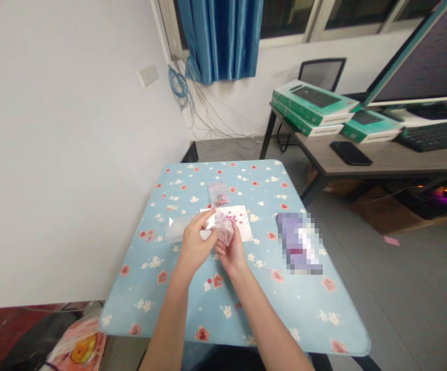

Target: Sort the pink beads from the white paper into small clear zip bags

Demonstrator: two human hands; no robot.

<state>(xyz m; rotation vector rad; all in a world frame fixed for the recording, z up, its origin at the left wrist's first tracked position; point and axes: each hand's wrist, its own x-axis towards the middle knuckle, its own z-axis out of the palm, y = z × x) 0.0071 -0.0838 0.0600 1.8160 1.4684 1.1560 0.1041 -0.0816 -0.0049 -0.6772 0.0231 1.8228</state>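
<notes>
A square counter (308,309) with a pale blue top printed with red and cream flowers fills the lower middle of the view. A white wall runs along its left edge. Beyond its far edge hang a blue curtain (219,36) and a tangle of blue and grey cables (179,87). To the right of the counter stands a second, grey-topped counter (393,162) carrying green-and-white boxes (312,103), a black phone (350,153), a black keyboard (435,135) and a monitor (420,51).

Near the middle of the counter, the left hand (194,245) and right hand (233,252) hold a crumpled clear plastic bag (221,226) above a white paper sheet (242,226). The left fingers (204,219) close over its top, and the right fingers (234,234) curl closed beneath it. Pink beads (231,216) lie on the sheet. A small zip bag of beads (218,195) sits just beyond it, a flat clear bag (177,228) lies left of the hands, and a pixelated purple packet (298,242) lies toward the counter's right edge.
</notes>
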